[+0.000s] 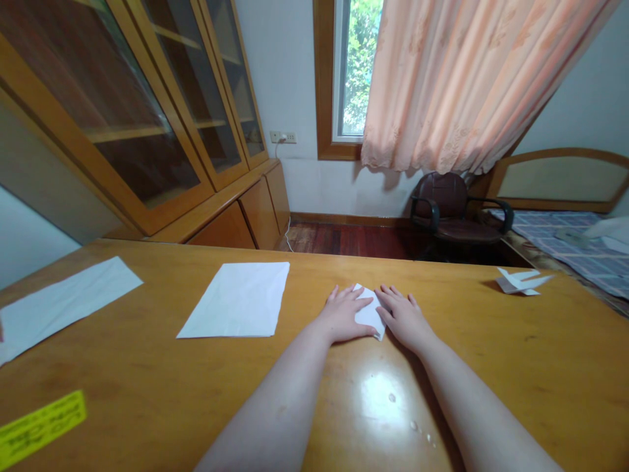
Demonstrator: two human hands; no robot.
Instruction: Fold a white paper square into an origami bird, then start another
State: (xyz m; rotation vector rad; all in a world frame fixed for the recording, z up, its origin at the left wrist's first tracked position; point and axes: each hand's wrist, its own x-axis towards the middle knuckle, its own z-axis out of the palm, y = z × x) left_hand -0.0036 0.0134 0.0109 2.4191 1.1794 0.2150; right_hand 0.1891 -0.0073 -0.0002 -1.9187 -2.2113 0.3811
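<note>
A small folded piece of white paper lies on the wooden table in front of me. My left hand rests flat on its left part with the fingers stretched out. My right hand lies flat on its right edge, fingers extended and pressing the paper down. Both hands touch the paper and nearly meet over it.
A stack of white sheets lies left of my hands, another white sheet at the far left. A folded paper shape sits at the right. A yellow label is at the near left. Behind stand a chair, cabinet and bed.
</note>
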